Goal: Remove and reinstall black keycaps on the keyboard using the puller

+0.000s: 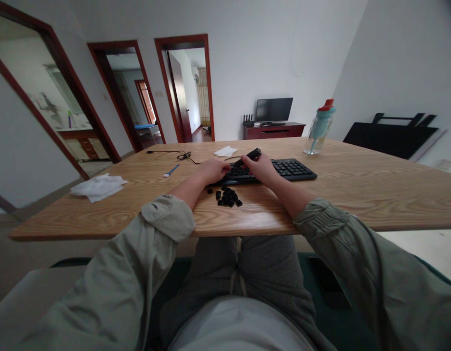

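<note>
A black keyboard (295,169) lies on the wooden table in front of me. My right hand (262,168) is closed around a thick black stick-shaped tool (252,155), tilted so its lower end points down-left at the keys. Its exact kind cannot be made out. My left hand (215,169) rests over the left part of the keyboard, fingers bent together close to the tool's lower end. Whatever they pinch is too small to see. Just in front of the keyboard sits a small pile of loose black keycaps (230,197).
White tissues (98,187) lie at the table's left, with another tissue (225,151) behind the keyboard. A small blue brush (171,170) and a black cable (184,155) are left of my hands. A water bottle (319,127) stands at the back right.
</note>
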A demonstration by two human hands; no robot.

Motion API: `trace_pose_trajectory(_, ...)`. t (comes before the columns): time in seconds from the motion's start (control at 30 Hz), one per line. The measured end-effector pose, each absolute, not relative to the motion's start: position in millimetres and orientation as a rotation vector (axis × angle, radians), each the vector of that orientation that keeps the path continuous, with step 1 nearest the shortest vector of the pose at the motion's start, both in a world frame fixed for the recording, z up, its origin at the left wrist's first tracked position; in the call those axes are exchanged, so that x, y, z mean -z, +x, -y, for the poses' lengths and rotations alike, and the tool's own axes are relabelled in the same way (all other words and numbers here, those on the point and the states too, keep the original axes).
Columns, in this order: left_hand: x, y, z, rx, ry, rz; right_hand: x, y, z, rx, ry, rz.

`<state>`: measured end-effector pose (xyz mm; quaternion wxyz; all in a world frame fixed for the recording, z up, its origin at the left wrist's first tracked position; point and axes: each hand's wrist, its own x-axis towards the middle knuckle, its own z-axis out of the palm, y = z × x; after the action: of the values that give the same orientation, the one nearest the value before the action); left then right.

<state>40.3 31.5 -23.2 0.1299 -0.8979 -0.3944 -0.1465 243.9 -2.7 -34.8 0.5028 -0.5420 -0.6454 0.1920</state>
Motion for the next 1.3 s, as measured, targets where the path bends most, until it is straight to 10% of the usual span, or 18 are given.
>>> trace_pose_trajectory(1.3,19,40,-23,0.356,-2.628,1.089,25,234,28,-0.186,-1.040,1.974)
